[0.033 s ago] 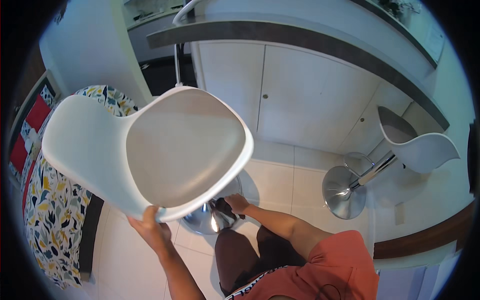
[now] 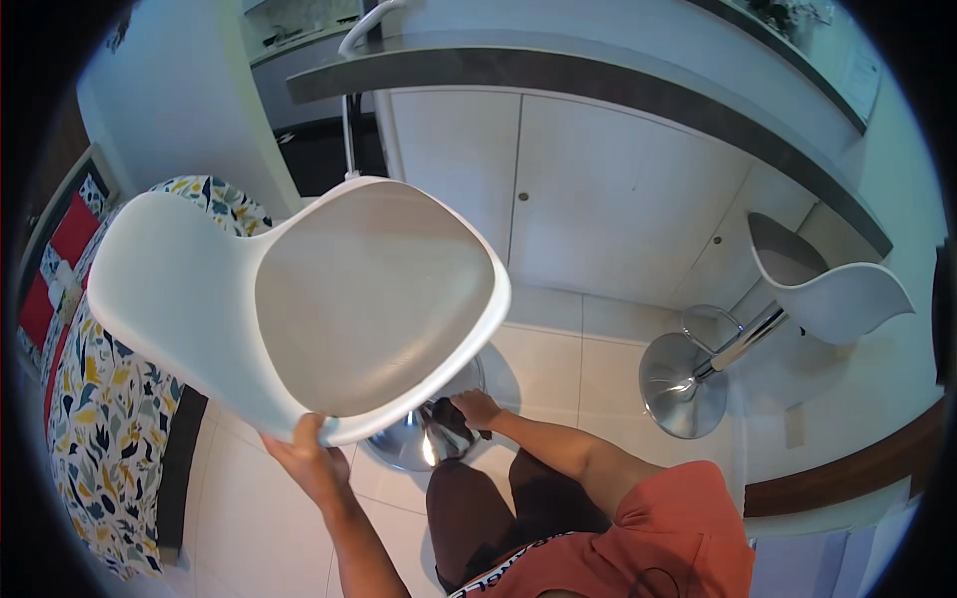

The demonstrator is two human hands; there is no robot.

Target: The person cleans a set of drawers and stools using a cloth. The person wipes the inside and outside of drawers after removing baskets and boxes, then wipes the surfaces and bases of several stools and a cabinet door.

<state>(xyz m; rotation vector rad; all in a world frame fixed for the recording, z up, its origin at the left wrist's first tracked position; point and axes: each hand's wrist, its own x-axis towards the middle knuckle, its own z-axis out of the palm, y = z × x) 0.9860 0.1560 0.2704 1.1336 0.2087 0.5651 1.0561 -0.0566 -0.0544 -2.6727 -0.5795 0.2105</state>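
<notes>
A white bar stool (image 2: 379,289) with a grey-beige seat pad and a curved back fills the left middle, standing on a round chrome base (image 2: 404,444). My left hand (image 2: 311,460) grips the near rim of its seat, thumb on top and fingers underneath. Beneath the seat's right side, my right hand (image 2: 477,410) is closed on a dark, crumpled cloth (image 2: 451,417) against the chrome base. Part of that cloth and most of the stool's column are hidden by the seat.
A second white bar stool (image 2: 842,299) on a chrome base stands at the right wall. Behind runs a grey-edged counter (image 2: 578,70) over white cabinet doors (image 2: 628,189). A bed with a patterned cover (image 2: 105,439) lies at the left. Light tiles (image 2: 533,364) cover the floor.
</notes>
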